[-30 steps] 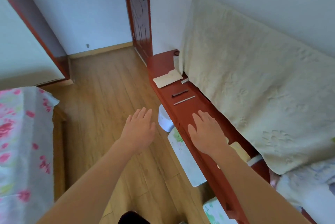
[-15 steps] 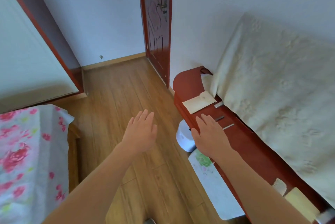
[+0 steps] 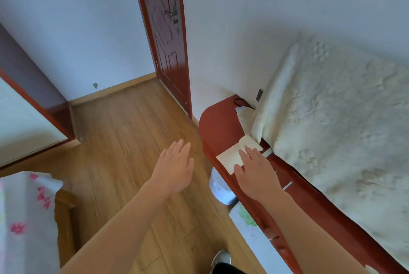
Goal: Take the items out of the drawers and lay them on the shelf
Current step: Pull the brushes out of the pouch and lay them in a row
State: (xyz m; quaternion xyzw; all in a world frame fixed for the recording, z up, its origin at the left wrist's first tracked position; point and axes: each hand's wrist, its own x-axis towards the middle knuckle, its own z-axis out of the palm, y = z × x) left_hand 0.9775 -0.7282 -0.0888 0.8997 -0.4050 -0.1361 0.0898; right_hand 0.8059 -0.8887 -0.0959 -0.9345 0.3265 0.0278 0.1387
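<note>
A long red-brown shelf (image 3: 219,127) runs along the wall on the right. On it lies a cream flat packet (image 3: 230,155), with a short white strip (image 3: 266,152) beside it and a thin light stick (image 3: 287,185) nearer to me. My right hand (image 3: 257,173) hovers flat over the shelf, fingers straight, its fingertips over the packet's near edge. My left hand (image 3: 174,167) floats open above the wooden floor, holding nothing. No drawer is visible.
A cream fleece blanket (image 3: 332,127) covers something tall behind the shelf. A white round tub (image 3: 218,189) and a flowered white panel (image 3: 254,236) stand on the floor under the shelf edge. A dark red door (image 3: 164,36) is ahead. A rose-print bedcover (image 3: 24,218) lies at left.
The view has swung up and toward the door end of the shelf. My right hand has travelled along the shelf to the cream packet; my left hand has stayed open beside it.
</note>
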